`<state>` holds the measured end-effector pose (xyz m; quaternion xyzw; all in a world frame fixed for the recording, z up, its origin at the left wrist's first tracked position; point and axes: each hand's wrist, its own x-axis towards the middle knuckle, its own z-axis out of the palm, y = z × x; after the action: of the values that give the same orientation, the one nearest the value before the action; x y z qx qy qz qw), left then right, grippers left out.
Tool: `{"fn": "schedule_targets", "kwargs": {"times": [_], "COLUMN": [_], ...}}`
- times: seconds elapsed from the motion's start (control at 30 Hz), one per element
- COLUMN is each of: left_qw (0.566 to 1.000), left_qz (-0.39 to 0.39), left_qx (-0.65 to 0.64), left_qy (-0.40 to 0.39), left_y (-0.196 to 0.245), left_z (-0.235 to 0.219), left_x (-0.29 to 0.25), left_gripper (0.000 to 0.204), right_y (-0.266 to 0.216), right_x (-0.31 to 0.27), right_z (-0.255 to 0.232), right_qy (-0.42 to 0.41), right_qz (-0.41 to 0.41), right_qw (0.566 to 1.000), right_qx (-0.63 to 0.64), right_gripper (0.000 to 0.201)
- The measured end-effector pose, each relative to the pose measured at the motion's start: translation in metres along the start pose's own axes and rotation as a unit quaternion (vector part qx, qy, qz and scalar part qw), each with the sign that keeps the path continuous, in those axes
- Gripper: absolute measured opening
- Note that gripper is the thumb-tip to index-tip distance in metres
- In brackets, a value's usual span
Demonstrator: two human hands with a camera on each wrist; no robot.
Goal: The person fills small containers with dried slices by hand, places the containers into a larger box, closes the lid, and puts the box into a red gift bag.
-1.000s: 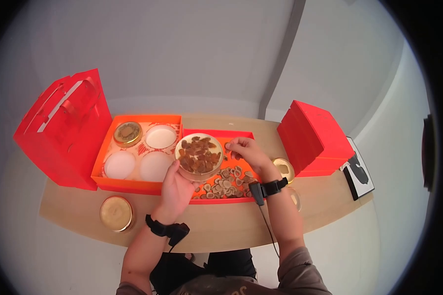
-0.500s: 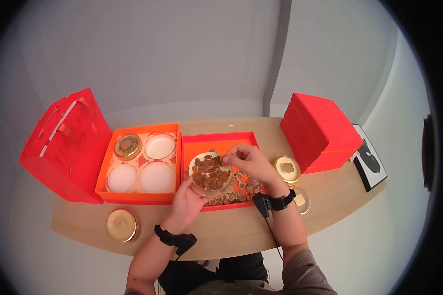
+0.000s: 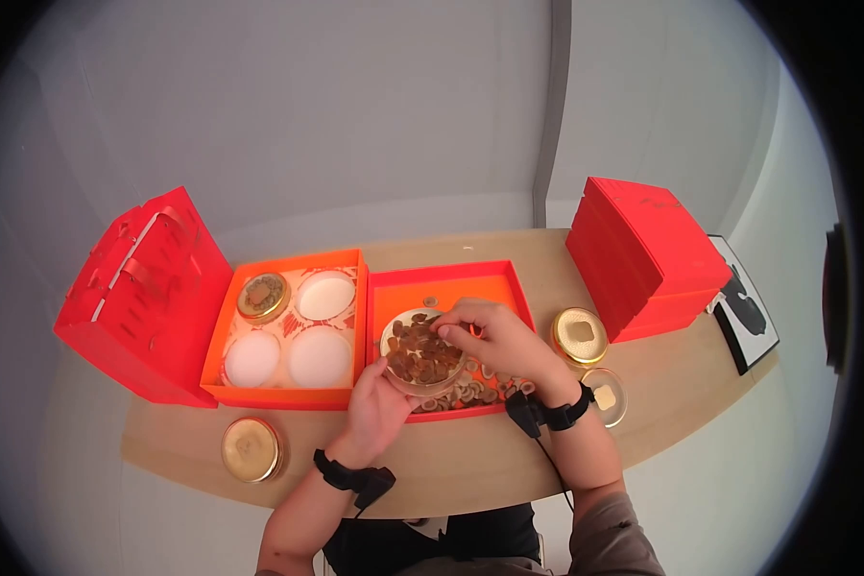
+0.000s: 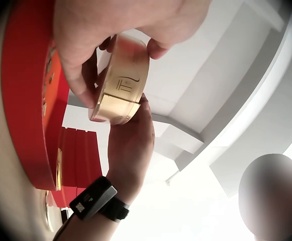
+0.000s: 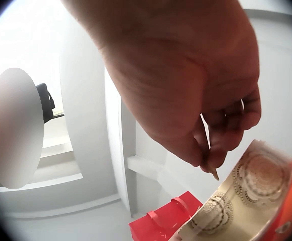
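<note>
Head view, with the tray (red-walled, orange-floored) as landmark. Above its near half we see the jar, uncovered and tilted, holding brown pieces. The left hand has its fingers curled round the jar's side; the right hand, over the jar's rim, pinches a small pale piece between thumb and finger (we see only its tip, in the right wrist view). Orange floor shows beyond the jar, towards the tray's far edge; round slices lie along the near edge. The tray's left edge runs just beside the four-well box.

We note on the table, left of the tray, a red bag and, nearer the person, a gold-topped jar. Right of the tray lie a gold-rimmed disc and a clear round lid, with a red box and a framed picture farther right. Behind the tray and table rises a grey wall.
</note>
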<state>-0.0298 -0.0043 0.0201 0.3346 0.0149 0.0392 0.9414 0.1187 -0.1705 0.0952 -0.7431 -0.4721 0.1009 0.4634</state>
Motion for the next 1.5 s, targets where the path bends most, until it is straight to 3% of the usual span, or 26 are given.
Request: {"fn": "schedule_targets", "kwargs": {"times": [0.07, 0.2, 0.47, 0.6, 0.67, 0.8, 0.87, 0.93, 1.03, 1.1, 1.13, 1.23, 1.27, 1.3, 1.33, 1.37, 1.4, 1.43, 1.47, 1.5], "left_qw": [1.000, 1.000, 1.000, 1.000, 1.000, 1.000, 0.999, 0.999, 1.000, 0.996, 0.996, 0.939, 0.937, 0.906, 0.870, 0.869, 0.771, 0.646, 0.645, 0.561], "left_qz": [-0.001, 0.002, 0.006, 0.015, 0.018, 0.026, 0.033, 0.036, 0.014, -0.041, -0.045, -0.017, -0.021, -0.014, -0.006, -0.011, 0.048, 0.108, 0.106, 0.089], "left_qx": [-0.003, -0.009, -0.006, -0.010, -0.010, -0.009, -0.006, -0.005, 0.005, 0.074, 0.072, 0.337, 0.340, 0.418, 0.491, 0.493, 0.635, 0.755, 0.757, 0.822], "left_qy": [0.004, 0.005, -0.003, -0.005, -0.009, -0.006, -0.007, 0.002, -0.021, -0.033, -0.024, 0.069, 0.070, 0.061, 0.049, 0.049, 0.023, -0.005, -0.006, -0.033], "left_y": [0.000, 0.001, -0.003, -0.003, -0.001, -0.002, -0.005, -0.008, -0.012, -0.016, -0.014, 0.007, 0.015, 0.025, 0.034, 0.040, 0.044, 0.045, 0.045, 0.045], "left_z": [-0.001, 0.004, -0.006, -0.003, -0.002, 0.002, -0.001, 0.003, 0.007, -0.006, -0.002, 0.036, 0.040, 0.043, 0.044, 0.041, 0.033, 0.028, 0.027, 0.026], "left_x": [0.000, -0.001, -0.001, 0.001, 0.000, 0.001, 0.007, 0.009, 0.013, 0.022, 0.022, 0.021, 0.026, 0.031, 0.038, 0.048, 0.060, 0.072, 0.082, 0.090], "left_gripper": [0.060, 0.059, 0.059, 0.057, 0.057, 0.056, 0.056, 0.056, 0.055, 0.055, 0.055, 0.052, 0.052, 0.053, 0.053, 0.053, 0.051, 0.049, 0.049, 0.047], "right_y": [-0.001, -0.009, -0.009, 0.004, 0.007, 0.028, 0.049, 0.051, 0.044, 0.046, 0.052, 0.073, 0.074, 0.077, 0.081, 0.086, 0.090, 0.092, 0.091, 0.086], "right_x": [0.001, -0.002, 0.000, 0.000, 0.000, -0.013, -0.016, -0.023, -0.035, -0.039, -0.041, -0.042, -0.043, -0.044, -0.048, -0.053, -0.057, -0.055, -0.057, -0.059], "right_z": [0.002, 0.003, -0.006, -0.006, -0.006, -0.002, 0.003, 0.007, 0.002, 0.000, -0.005, -0.029, -0.035, -0.041, -0.048, -0.055, -0.059, -0.058, -0.057, -0.059], "right_qy": [-0.019, -0.007, 0.060, 0.091, 0.064, 0.016, -0.052, -0.034, -0.009, 0.108, 0.104, 0.172, 0.227, 0.282, 0.285, 0.285, 0.285, 0.322, 0.323, 0.340], "right_qz": [-0.056, -0.049, 0.052, 0.049, 0.134, 0.167, 0.169, 0.153, 0.199, 0.165, 0.171, 0.159, 0.150, 0.140, 0.142, 0.133, 0.124, 0.127, 0.127, 0.138], "right_qw": [0.998, 0.998, 0.997, 0.995, 0.988, 0.973, 0.968, 0.967, 0.957, 0.930, 0.928, 0.893, 0.855, 0.810, 0.807, 0.817, 0.828, 0.812, 0.811, 0.828], "right_qx": [-0.016, -0.030, 0.009, 0.000, 0.049, 0.156, 0.179, 0.201, 0.212, 0.310, 0.315, 0.385, 0.442, 0.495, 0.497, 0.482, 0.467, 0.469, 0.471, 0.424], "right_gripper": [0.018, 0.019, 0.024, 0.035, 0.048, 0.060, 0.062, 0.062, 0.058, 0.047, 0.047, 0.036, 0.032, 0.029, 0.029, 0.029, 0.029, 0.029, 0.029, 0.030]}}
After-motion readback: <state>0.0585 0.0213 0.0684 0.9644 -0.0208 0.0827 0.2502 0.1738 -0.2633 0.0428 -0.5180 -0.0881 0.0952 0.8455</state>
